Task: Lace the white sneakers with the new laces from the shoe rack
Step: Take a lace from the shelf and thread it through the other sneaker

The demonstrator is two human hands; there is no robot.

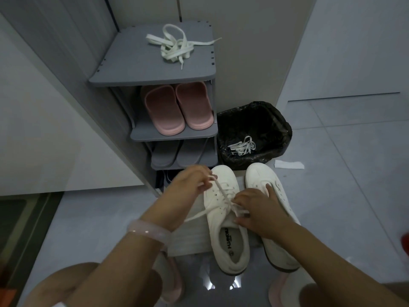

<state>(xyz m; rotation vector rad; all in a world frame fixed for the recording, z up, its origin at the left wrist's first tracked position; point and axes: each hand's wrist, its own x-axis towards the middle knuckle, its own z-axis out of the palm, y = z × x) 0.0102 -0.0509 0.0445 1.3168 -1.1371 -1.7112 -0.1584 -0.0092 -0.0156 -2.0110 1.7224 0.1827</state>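
1. Knees [66,284] are bending at the bottom edge, closest to us.
2. Two white sneakers [228,229] are sitting side by side on the floor [354,173], right in front of the shoe rack [155,72].
3. One lace [223,196] is already going through the holes of the left sneaker, so that shoe looks partly done.
4. The right sneaker [272,189] looks like it is waiting with no lace yet.
5. More new laces [177,46] are lying on the top shelf of the rack.
6. Old laces [242,145] are lying in the black bin [254,120].
7. The left hand [190,182] is pinching one lace end and pulling it up, away from the shoe.
8. The right hand [256,209] is curling its fingers on the crossing laces in the middle of the shoe.
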